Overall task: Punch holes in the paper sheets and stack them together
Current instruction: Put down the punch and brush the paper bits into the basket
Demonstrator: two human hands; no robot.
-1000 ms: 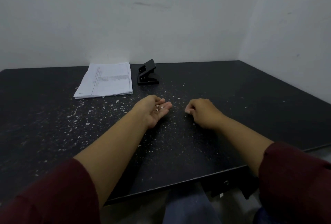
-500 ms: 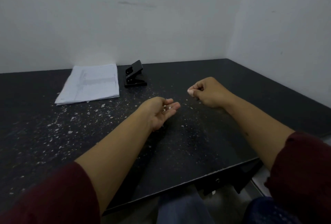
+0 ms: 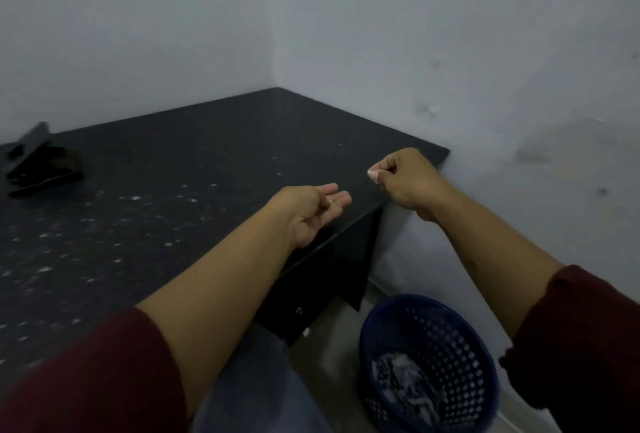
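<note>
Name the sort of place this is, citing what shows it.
Probably a plain office or study corner: a dark desk against bare walls, a hole punch on it, and a blue bin beside it.

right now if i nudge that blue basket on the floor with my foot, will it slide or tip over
The blue basket would probably slide easily: its perforated walls look like thin, light plastic. It holds only a little white scrap, so little weighs it down. The wide round rim suggests it is unlikely to tip, though its base is hidden.
</note>
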